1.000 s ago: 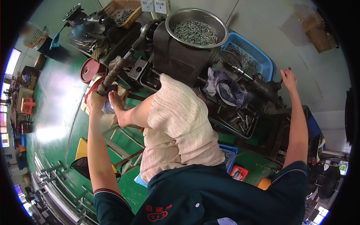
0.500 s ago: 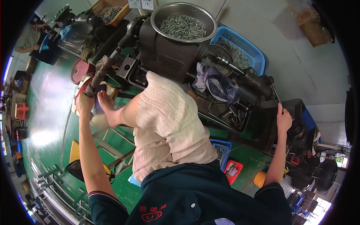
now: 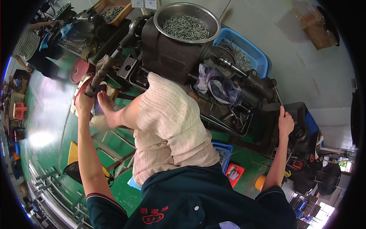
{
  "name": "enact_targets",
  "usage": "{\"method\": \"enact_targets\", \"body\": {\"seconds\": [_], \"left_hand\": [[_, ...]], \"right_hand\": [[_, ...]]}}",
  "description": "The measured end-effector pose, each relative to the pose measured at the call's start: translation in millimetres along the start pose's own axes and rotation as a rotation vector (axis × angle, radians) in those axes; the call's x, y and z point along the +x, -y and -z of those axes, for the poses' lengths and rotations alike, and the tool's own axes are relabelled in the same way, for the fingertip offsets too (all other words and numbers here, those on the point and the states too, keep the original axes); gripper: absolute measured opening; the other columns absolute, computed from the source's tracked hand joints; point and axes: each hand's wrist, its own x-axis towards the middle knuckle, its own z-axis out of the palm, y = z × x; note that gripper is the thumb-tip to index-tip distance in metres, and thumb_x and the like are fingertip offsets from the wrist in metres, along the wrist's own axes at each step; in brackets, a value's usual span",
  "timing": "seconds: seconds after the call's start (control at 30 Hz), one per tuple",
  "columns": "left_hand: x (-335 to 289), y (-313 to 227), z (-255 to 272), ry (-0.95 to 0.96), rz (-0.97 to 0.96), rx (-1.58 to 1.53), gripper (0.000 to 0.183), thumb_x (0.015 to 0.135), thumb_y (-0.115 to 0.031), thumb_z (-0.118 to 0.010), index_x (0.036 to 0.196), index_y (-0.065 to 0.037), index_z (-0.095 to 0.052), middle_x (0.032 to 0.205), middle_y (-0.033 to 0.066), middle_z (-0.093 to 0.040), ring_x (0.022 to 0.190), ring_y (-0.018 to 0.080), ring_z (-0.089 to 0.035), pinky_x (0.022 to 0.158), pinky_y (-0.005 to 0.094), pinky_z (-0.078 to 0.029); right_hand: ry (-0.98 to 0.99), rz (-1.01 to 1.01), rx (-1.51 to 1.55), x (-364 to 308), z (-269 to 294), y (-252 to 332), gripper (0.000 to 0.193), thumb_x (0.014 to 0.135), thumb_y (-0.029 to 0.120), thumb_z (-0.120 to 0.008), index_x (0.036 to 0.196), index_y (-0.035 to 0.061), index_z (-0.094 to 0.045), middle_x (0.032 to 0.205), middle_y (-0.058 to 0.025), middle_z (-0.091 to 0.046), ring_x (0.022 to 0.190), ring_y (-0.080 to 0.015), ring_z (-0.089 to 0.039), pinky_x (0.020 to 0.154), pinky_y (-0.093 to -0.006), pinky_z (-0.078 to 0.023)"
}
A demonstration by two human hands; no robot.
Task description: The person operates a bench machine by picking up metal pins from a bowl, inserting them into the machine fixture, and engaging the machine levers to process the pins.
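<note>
Both my arms are stretched out to a dark bench machine point(image 3: 167, 57). My left hand point(image 3: 84, 103) is closed around the lower end of a thick lever handle point(image 3: 102, 70) wrapped in brownish material, on the machine's left side. On the right, my right hand point(image 3: 285, 123) is closed at the end of a thin metal lever point(image 3: 278, 94) that comes off a dark cylinder. A steel bowl point(image 3: 158, 19) holding many small metal pins point(image 3: 187, 27) rests on top of the machine. A purple-grey rag point(image 3: 217, 84) is draped over the machine's right part.
Behind the machine sits a blue plastic basket point(image 3: 263, 61) of small metal parts. A beige cloth point(image 3: 171, 103) covers my lap. Below are a blue bin point(image 3: 227, 152) and a red tray point(image 3: 239, 170). Another person point(image 3: 32, 45) stands at the far left beside a similar machine.
Both my hands have shifted only slightly, the right one a little to the left and down, still on their levers. The person at the far left has changed posture, with an arm reaching out.
</note>
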Motion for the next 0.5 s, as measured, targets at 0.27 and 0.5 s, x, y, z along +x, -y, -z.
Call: {"method": "enact_targets", "body": {"seconds": [0.27, 0.5], "left_hand": [[6, 13, -10, 0.02, 0.067, 0.11, 0.029, 0.064, -0.023, -0.06, 0.089, -0.008, -0.062, 0.082, 0.0195, -0.06, 0.081, 0.0351, -0.057, 0.069, 0.0416, -0.045], [4, 7, -3, 0.007, 0.053, 0.057, 0.028, 0.063, -0.022, -0.061, 0.086, -0.007, -0.063, 0.08, 0.0205, -0.06, 0.079, 0.0354, -0.057, 0.069, 0.042, -0.045]], "right_hand": [[0.039, 0.043, 0.006, 20, -11, -11, 0.045, 0.082, 0.05, -0.039, 0.085, 0.0083, -0.057, 0.087, -0.0136, -0.059, 0.087, -0.0333, -0.053, 0.068, -0.0467, -0.042], [-0.404, 0.495, 0.382, 77, -9, 141, 0.024, 0.073, 0.034, -0.057, 0.084, 0.0128, -0.063, 0.089, -0.008, -0.06, 0.09, -0.0255, -0.053, 0.076, -0.0378, -0.042]]}}
